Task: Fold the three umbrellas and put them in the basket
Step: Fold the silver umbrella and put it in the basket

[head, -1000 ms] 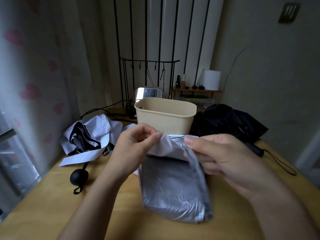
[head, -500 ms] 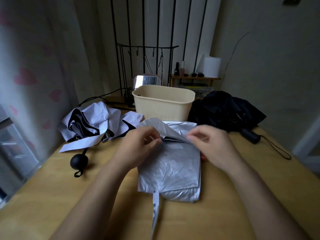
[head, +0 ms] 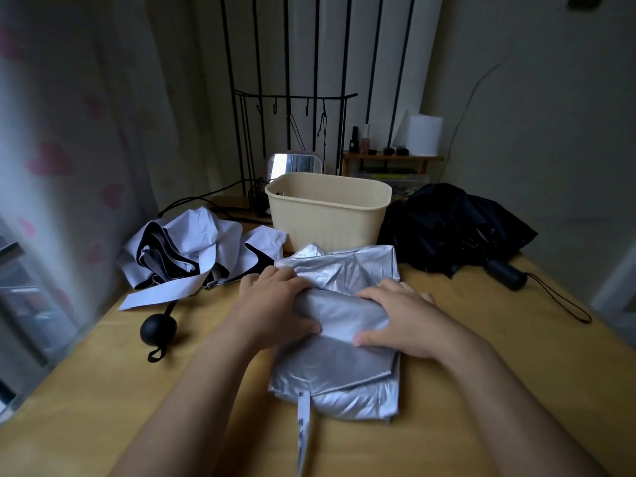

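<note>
Silver umbrella (head: 344, 380) lay flat on the table (head: 103, 390), just in front of the basket (head: 327, 215), its far edge almost touching the basket wall and its closure strap (head: 303, 425) trailing toward the person. Left hand (head: 272, 304) and right hand (head: 402, 318) both grasped the rolled middle of the canopy, fingers curled over the top of the roll and thumbs pressed on its near side; neither hand lay loose. Step in hand, by my reading: rolling the pleated cloth tight around the shaft. To do it well, the roll should stay even across its width, the slack creased panel on the basket side be drawn in flat before turning, and one hand pin the roll while the other fetches the strap round it. The slick fabric will likely spring open if pressure eases. White umbrella (head: 179, 249) sat crumpled left of the basket, its round black handle (head: 158, 327) lying nearer the person; black umbrella (head: 447, 225) was heaped right of the basket. Neither looked folded, and nothing showed above the basket rim, so most of the task remained. Writing: faint marks showed on the strap, too blurred to read; no brand or label legible elsewhere.
</note>
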